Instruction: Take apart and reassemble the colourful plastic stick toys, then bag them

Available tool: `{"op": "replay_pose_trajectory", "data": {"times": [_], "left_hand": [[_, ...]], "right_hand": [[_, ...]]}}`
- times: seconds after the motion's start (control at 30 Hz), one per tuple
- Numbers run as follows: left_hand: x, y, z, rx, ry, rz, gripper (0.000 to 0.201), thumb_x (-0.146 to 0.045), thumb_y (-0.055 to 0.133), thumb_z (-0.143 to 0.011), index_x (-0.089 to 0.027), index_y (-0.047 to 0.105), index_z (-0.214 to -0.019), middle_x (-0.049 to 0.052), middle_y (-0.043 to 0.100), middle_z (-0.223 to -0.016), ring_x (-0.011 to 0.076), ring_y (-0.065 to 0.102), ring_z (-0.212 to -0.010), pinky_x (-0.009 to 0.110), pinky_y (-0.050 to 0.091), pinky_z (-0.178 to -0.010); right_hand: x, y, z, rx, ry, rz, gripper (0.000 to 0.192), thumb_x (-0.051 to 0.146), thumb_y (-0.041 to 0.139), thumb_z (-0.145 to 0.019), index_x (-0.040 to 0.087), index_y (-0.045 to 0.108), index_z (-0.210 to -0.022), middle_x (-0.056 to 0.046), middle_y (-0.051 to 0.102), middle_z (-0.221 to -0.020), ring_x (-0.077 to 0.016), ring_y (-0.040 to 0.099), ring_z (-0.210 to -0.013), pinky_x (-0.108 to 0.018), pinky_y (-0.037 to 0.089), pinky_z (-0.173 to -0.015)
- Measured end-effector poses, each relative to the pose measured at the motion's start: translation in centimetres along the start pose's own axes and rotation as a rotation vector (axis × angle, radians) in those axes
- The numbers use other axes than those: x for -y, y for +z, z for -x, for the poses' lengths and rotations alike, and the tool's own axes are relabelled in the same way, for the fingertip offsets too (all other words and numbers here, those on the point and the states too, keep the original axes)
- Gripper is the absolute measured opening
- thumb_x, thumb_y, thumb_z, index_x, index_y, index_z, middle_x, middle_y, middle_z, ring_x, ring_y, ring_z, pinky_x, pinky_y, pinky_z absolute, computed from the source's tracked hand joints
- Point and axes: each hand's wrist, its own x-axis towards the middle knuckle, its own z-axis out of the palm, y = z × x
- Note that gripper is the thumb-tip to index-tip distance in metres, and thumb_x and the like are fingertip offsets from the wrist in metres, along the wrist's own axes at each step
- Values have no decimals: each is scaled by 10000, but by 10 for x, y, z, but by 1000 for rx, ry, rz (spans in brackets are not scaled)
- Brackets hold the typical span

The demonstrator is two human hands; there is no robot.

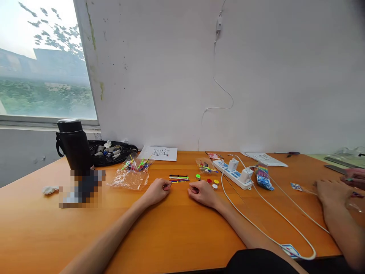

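Coloured sticks, about three, lie stacked at frame centre on the table, just beyond the left hand, whose curled fingers pinch one stick's end. Right hand rests loosely fisted, holding nothing visible, beside four small coloured discs.

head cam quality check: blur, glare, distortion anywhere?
Head view: window blown out and hazy; wide-angle stretch at the edges, co-worker's hand smeared; pixelated patch beside the black flask; left hand and right hand sharp, evenly lit.
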Motion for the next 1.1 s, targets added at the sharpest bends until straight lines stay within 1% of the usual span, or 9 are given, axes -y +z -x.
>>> {"op": "replay_pose_trajectory", "data": {"times": [0.17, 0.27, 0.63, 1.1], "left_hand": [[0, -2, 0, 49, -2, -57, 231, -96, 431, -636, -199, 227, -599, -46, 222, -573, 115, 208, -585, 301, 127, -574], [0, -1, 0, 57, -4, -98, 228, -79, 428, -622, -195, 233, -602, -49, 237, -564, 113, 214, -582, 305, 126, -570], [-3, -2, 0, 78, -6, -138, 205, -70, 434, -641, -189, 270, -609, -47, 282, -551, 117, 228, -576, 295, 138, -566], [-5, -2, 1, 69, -8, -142, 195, -84, 439, -655, -189, 280, -612, -49, 302, -539, 116, 231, -566, 287, 151, -558]], "right_hand": [[0, 2, -1, 55, -12, -17, 340, 251, 530, -863, 192, 323, -600, 55, 391, -547, -92, 323, -526, -246, 216, -546], [-3, 3, -1, 72, -2, -22, 338, 267, 535, -872, 190, 341, -606, 52, 411, -553, -89, 336, -526, -244, 220, -542], [-4, 2, -1, 61, 31, -24, 346, 293, 531, -888, 189, 343, -617, 49, 415, -564, -90, 341, -532, -246, 217, -542], [-4, 0, -1, 42, 43, -34, 372, 326, 520, -902, 190, 328, -613, 45, 408, -564, -92, 337, -538, -251, 219, -544]]}}
